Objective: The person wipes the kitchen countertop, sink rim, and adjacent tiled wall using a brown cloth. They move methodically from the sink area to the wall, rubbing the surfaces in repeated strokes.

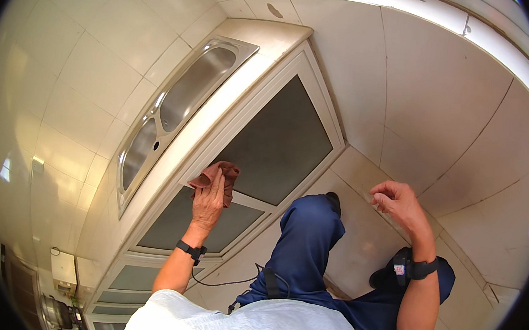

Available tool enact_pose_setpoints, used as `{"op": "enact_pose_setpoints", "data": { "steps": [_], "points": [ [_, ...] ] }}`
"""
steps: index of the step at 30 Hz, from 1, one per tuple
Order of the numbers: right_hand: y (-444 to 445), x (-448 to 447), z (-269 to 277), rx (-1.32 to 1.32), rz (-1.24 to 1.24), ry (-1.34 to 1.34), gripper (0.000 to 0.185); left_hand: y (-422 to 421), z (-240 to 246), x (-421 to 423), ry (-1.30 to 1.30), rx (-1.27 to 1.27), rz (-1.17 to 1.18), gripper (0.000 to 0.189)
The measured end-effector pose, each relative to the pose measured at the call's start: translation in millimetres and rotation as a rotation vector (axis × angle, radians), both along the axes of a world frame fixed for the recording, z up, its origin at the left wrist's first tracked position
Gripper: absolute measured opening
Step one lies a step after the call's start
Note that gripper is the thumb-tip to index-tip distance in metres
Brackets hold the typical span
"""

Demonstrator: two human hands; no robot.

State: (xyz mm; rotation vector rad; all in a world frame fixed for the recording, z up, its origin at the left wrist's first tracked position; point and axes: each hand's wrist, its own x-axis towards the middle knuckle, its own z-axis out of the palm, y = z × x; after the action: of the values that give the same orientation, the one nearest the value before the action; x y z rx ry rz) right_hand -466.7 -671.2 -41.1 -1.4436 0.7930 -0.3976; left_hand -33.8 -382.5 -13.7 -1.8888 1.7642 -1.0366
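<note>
My left hand (209, 202) presses a reddish-brown cloth (226, 173) against the white frame of the cabinet doors (254, 203), near the upper part where two dark panels meet. The larger grey panel (276, 142) lies to the right of the cloth, and a smaller grey panel (236, 219) lies below it. My right hand (393, 198) hangs in the air above my legs, fingers loosely curled with nothing seen in them. Both wrists wear black straps.
A steel double-basin sink (195, 88) is set in the pale countertop (266, 35) above the cabinet. Tiled walls (421, 94) rise beyond and to the right. My knees are bent over the tiled floor (357, 239). A pot (57, 312) stands at the lower left.
</note>
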Motion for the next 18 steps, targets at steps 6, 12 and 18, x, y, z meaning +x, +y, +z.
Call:
{"op": "enact_pose_setpoints", "data": {
  "steps": [6, 12, 18],
  "points": [
    [0, -3, 2, 0.002, -0.030, -0.013, 0.021, -55, -16, 7, -0.033, 0.034, -0.029, 0.058],
    [-3, -2, 7, 0.040, -0.060, -0.032, 0.023, -184, -41, 3, -0.077, 0.076, -0.190, 0.064],
    [-11, -5, 6, 0.025, -0.092, 0.006, 0.023, -303, -78, -11, 0.022, 0.179, -0.229, 0.070]
  ]
}}
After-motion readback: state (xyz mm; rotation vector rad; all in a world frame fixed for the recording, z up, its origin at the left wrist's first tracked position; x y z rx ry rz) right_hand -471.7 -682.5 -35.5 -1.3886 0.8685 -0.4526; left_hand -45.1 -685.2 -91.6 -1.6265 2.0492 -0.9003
